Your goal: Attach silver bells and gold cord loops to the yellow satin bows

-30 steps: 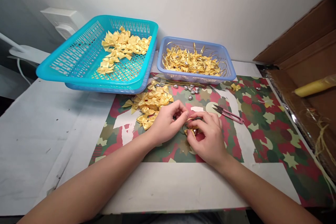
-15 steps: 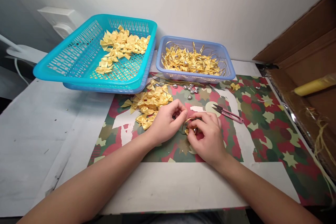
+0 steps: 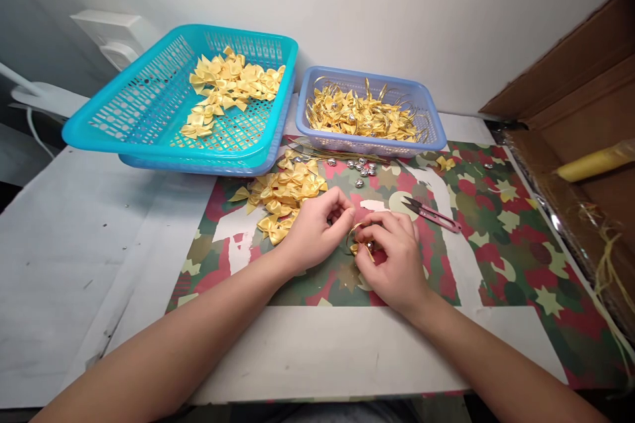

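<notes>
My left hand (image 3: 322,228) is closed in a pinch, thumb against forefinger; what lies between its fingertips is too small to make out. Just right of it, my right hand (image 3: 391,254) has its fingers curled round a small yellow ribbon bow (image 3: 354,248). A gold cord (image 3: 351,232) arcs from these fingers toward my left hand. Partly hidden under the right fingers is a silver jingle bell (image 3: 370,246). Beside my left wrist lies a pile of yellow bows (image 3: 285,195).
A turquoise basket (image 3: 124,106) of bows stands back left. A blue-violet basket (image 3: 436,119) holds bows with gold cords. Several loose bells (image 3: 364,168) and gold cords (image 3: 317,153) lie before it. Thread snips (image 3: 434,215) rest right of my hands. Cardboard (image 3: 570,73) edges the right side.
Both hands stay in nearly the same place. Near the right thumb, the gold cord and bow have shifted slightly.
</notes>
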{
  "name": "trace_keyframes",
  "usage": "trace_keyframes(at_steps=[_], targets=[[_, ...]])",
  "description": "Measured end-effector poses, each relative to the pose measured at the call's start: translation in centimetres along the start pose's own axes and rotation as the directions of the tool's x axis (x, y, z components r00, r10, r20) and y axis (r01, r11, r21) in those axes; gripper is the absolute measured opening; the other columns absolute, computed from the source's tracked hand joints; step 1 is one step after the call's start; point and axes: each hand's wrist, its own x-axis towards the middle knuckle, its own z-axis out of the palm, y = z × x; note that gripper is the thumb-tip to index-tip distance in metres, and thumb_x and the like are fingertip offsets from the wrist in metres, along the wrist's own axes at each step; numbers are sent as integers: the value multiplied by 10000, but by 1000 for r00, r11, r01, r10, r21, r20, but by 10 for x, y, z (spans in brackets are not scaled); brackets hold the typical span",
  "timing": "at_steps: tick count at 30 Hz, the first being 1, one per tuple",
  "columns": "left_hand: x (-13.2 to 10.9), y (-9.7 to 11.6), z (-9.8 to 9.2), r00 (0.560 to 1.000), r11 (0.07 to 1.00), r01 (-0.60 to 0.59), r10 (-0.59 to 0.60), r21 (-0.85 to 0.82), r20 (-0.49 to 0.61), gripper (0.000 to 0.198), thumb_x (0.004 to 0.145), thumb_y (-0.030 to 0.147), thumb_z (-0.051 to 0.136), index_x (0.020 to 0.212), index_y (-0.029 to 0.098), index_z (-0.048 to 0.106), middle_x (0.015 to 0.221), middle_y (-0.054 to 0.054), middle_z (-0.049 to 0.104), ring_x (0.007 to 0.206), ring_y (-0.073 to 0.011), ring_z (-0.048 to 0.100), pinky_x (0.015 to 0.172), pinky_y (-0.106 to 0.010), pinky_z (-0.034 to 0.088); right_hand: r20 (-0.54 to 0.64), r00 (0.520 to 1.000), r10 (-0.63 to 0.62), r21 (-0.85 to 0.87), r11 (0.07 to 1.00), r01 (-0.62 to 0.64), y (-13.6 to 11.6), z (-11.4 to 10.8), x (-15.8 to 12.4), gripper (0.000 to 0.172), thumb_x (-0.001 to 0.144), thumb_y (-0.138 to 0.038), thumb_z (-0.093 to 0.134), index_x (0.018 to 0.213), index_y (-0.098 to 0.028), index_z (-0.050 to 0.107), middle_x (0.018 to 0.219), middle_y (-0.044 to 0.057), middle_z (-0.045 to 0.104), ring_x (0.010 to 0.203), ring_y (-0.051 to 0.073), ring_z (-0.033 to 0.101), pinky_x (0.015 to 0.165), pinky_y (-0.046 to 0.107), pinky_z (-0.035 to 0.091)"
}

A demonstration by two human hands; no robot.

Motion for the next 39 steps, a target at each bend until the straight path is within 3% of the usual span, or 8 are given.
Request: trace_keyframes(at_steps=[15,39], targets=[[0,-1,0,1000,1000,-10,10,6,-5,147,894,211,526,752,181,501,677,37,543,598,-99,503,562,-220,403,-2,997,-71,20,997,71,2,0,1,140,716,-62,570,698,-201,572,858,59,651,923,263,531,812,425,451],[-1,-4,4,1000,987,13,-8,163,-30,109,931,222,473,823,208,467,736,17,577,656,-136,552,623,-262,420,9,1000,-29,-16,999,29,1,-2,3,166,712,-67,558,634,-207,513,825,40,663,866,246,535,780,408,424]])
